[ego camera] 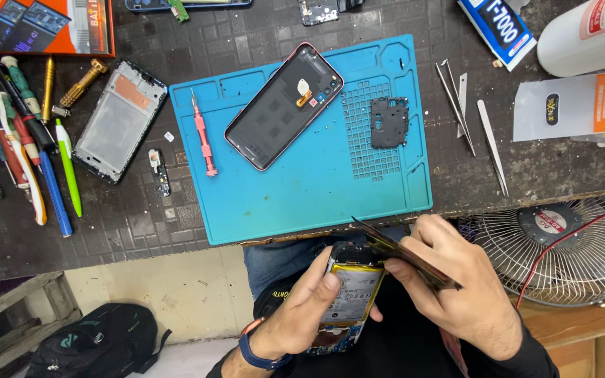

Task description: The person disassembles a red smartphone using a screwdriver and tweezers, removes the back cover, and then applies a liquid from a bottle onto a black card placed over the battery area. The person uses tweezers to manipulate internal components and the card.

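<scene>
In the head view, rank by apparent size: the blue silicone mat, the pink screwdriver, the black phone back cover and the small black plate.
1. Blue silicone mat
2. Black phone back cover
3. Pink screwdriver, long but thin
4. Small black plate; the last two are close in area.

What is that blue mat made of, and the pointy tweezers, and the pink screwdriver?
The blue mat looks like soft rubber or silicone: matte, with moulded little compartments. The tweezers seem to be bare metal, thin, grey and slightly shiny. The pink screwdriver has a ridged pink handle, perhaps painted metal or plastic, and a thin metal tip; the picture leaves that open.
</scene>
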